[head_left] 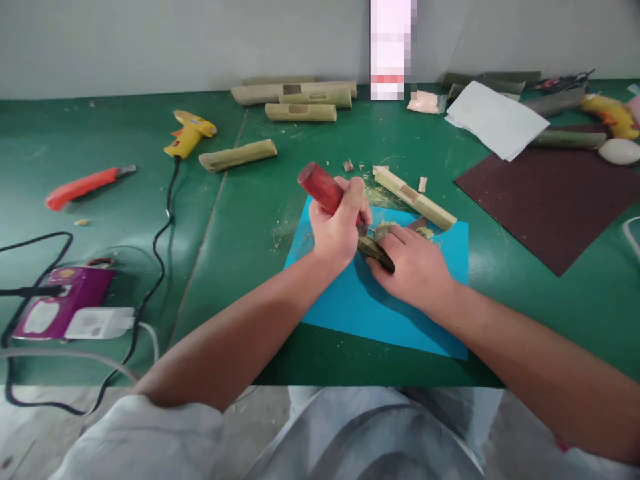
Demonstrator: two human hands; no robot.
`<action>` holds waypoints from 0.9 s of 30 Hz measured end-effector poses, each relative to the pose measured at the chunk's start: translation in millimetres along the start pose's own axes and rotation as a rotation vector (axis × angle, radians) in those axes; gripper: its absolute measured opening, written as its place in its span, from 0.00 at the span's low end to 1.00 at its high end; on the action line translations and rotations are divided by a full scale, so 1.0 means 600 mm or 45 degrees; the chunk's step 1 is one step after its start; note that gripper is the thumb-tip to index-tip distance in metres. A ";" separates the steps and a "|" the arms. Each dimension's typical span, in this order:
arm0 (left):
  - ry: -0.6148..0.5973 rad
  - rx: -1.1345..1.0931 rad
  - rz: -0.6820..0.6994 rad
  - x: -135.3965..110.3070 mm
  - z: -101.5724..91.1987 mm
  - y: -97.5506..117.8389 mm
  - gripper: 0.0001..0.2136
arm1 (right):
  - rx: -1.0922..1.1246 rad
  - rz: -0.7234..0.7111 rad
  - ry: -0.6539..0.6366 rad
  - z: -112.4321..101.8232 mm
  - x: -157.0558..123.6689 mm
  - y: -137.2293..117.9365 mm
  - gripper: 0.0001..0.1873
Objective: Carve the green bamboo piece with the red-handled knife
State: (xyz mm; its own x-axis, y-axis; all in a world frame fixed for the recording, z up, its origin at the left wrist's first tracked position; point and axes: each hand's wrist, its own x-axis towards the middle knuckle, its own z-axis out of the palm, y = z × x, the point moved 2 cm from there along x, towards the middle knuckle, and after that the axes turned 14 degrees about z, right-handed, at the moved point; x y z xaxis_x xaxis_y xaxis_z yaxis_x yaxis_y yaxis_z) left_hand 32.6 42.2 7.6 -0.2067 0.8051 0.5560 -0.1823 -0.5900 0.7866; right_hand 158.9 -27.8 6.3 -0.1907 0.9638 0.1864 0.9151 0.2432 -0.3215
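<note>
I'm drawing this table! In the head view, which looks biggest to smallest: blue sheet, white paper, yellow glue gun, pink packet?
1. Blue sheet, even partly covered
2. White paper
3. Yellow glue gun, without its cord
4. Pink packet

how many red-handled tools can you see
2 clearly: a red-handled cutter lying at the far left, and a red-handled tool in the left hand. A small red-and-black item at the back right is too blurred to tell.

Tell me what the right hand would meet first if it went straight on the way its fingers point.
Leaving aside the bamboo piece it holds, the right hand would probably meet the left hand, though the lower end of the red-handled tool might come first; depth is unclear.
</note>
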 end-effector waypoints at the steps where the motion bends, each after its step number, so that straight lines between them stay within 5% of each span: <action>1: -0.008 -0.007 0.003 -0.001 0.000 0.000 0.25 | -0.001 0.000 0.001 0.000 0.000 0.000 0.08; 10: -0.081 -0.012 0.149 -0.007 0.000 0.001 0.22 | 0.004 -0.007 0.034 0.002 -0.002 0.002 0.08; 27: 0.010 -0.066 0.070 -0.006 -0.001 0.001 0.22 | 0.007 -0.005 0.015 0.001 0.000 -0.001 0.08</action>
State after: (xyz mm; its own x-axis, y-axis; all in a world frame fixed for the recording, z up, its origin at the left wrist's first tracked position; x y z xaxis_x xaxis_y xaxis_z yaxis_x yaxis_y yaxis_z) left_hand 32.5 38.6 5.8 -0.2251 0.7711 0.5956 -0.2197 -0.6357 0.7400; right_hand 157.9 -28.1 5.8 -0.1899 0.9616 0.1982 0.9126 0.2473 -0.3256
